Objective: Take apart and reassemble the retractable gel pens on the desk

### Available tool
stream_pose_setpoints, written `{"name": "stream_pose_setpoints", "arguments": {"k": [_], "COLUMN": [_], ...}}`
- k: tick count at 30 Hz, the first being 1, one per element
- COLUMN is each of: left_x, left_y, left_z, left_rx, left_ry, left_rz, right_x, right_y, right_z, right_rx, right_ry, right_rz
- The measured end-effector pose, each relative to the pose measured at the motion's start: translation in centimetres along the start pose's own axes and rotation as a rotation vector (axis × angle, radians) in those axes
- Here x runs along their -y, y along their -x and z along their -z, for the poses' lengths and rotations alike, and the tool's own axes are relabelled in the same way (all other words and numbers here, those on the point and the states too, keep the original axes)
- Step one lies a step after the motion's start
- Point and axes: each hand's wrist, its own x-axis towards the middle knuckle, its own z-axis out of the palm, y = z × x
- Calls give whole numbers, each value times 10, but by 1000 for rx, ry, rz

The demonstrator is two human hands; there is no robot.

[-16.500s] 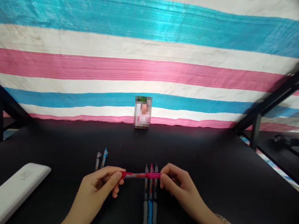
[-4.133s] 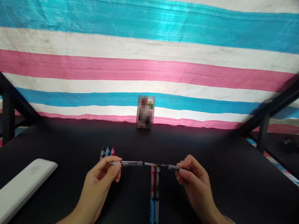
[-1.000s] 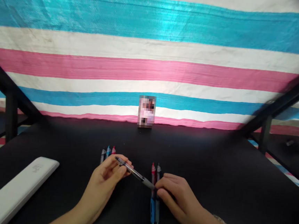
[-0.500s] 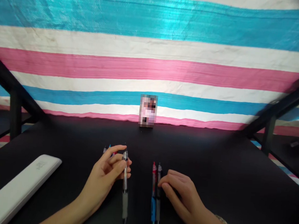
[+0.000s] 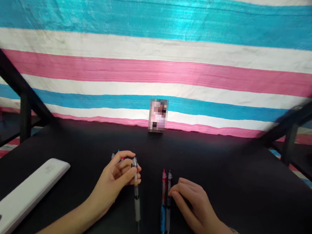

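Observation:
My left hand [image 5: 118, 173] pinches a grey-grip pen [image 5: 136, 191] between thumb and fingers, its tip pointing down toward me. The index fingertip lies at the pen's top end. Behind this hand, other pens [image 5: 113, 156] are mostly hidden. To the right, a red-and-blue pen [image 5: 163, 201] and a black-and-grey pen [image 5: 168, 205] lie side by side on the black table [image 5: 88, 144]. My right hand [image 5: 191, 207] rests beside them with fingers curled together, fingertips at the black-and-grey pen's edge; it does not grasp that pen.
A long white device with a small round display [image 5: 29, 193] lies on the left. A small card-like item with a blurred picture [image 5: 158, 115] stands at the table's back edge. Black frame bars [image 5: 25, 116] flank the table, and a striped sheet [image 5: 159, 73] hangs behind.
The whole view has shifted, so things appear slightly farther right. The held pen tilts a little more, its lower end swung to the right. The right hand keeps its place beside the two pens.

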Motion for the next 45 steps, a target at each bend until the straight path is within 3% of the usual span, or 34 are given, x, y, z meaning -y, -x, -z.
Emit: {"name": "stream_pose_setpoints", "arguments": {"k": [7,31,37,45], "left_x": [-5,-21,-19,-11], "left_y": [-4,-38,-46,-55], "left_z": [1,34,41,42], "left_rx": [26,-168,-172,-172], "left_ry": [1,-160,-387,-967], "left_rz": [-31,-209,-231,-397], "right_x": [-1,-3,-3,-7], "right_y": [1,1,2,2], "right_z": [0,-2,-2,-4], "right_rx": [-26,-42,-24,-39], "right_ry": [20,28,24,29], "right_rz": [25,59,38,38]}}
